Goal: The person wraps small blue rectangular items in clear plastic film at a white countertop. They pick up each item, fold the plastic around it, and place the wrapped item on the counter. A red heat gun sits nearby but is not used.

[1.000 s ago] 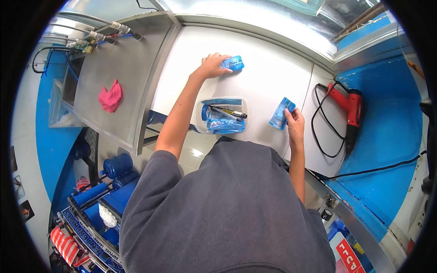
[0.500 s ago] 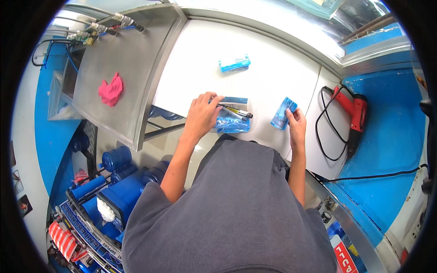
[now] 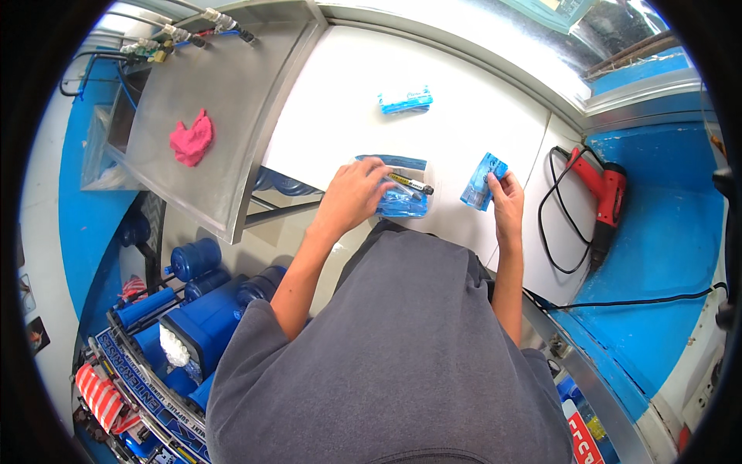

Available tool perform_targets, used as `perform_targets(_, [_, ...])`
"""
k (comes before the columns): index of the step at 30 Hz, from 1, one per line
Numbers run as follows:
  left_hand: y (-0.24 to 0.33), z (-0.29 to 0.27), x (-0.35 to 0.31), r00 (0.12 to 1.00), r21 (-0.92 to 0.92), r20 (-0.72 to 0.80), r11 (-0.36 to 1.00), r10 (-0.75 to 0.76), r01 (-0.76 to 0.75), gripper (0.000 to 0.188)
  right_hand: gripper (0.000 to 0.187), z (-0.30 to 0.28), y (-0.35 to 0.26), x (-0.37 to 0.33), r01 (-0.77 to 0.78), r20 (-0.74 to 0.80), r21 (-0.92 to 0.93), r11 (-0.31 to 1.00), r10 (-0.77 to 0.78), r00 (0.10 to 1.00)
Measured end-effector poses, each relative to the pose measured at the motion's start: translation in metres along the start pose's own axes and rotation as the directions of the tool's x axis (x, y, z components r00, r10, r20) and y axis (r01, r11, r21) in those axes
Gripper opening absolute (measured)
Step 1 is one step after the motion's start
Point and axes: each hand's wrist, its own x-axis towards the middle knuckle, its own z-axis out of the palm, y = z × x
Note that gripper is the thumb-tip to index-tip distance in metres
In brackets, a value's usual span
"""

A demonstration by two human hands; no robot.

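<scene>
My left hand (image 3: 354, 192) rests on a clear shallow tray (image 3: 402, 164) that holds blue packets and a pen-like tool (image 3: 410, 183), with its fingers over the tray's left side. My right hand (image 3: 504, 193) grips a small blue packet (image 3: 481, 179) just right of the tray. Another blue packet (image 3: 405, 100) lies alone farther back on the white tabletop (image 3: 464, 116). My grey shirt fills the lower middle of the view.
A red power drill (image 3: 604, 185) with a looped black cord (image 3: 560, 224) lies at the right of the table. A steel counter (image 3: 224, 100) at left carries a pink rag (image 3: 192, 138). Blue water bottles (image 3: 193, 259) and crates stand on the floor below left.
My left hand let go of the far blue packet, drew back toward me and came down on the tray. My right hand kept its packet in place.
</scene>
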Motion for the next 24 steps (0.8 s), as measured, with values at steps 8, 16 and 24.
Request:
perform_targets(8, [-0.018,0.008,0.035,0.986,0.109,-0.160,0.994,0.039,-0.022,0.024,0.017,0.002,0.004,-0.001,0.001,-0.012,0.018,1.000,0.000,1.000])
perform_targets(16, [-0.037,0.007,0.040,0.964,0.112,-0.200,0.982,0.174,-0.154,0.015,0.016,0.002,0.004,-0.007,0.014,-0.044,0.020,1.000,-0.013,0.999])
perform_targets(24, [-0.035,-0.013,0.036,0.907,-0.614,-0.264,0.782,-0.329,0.105,0.008,0.016,0.015,-0.007,-0.013,0.012,-0.011,0.056,0.998,-0.011,1.000])
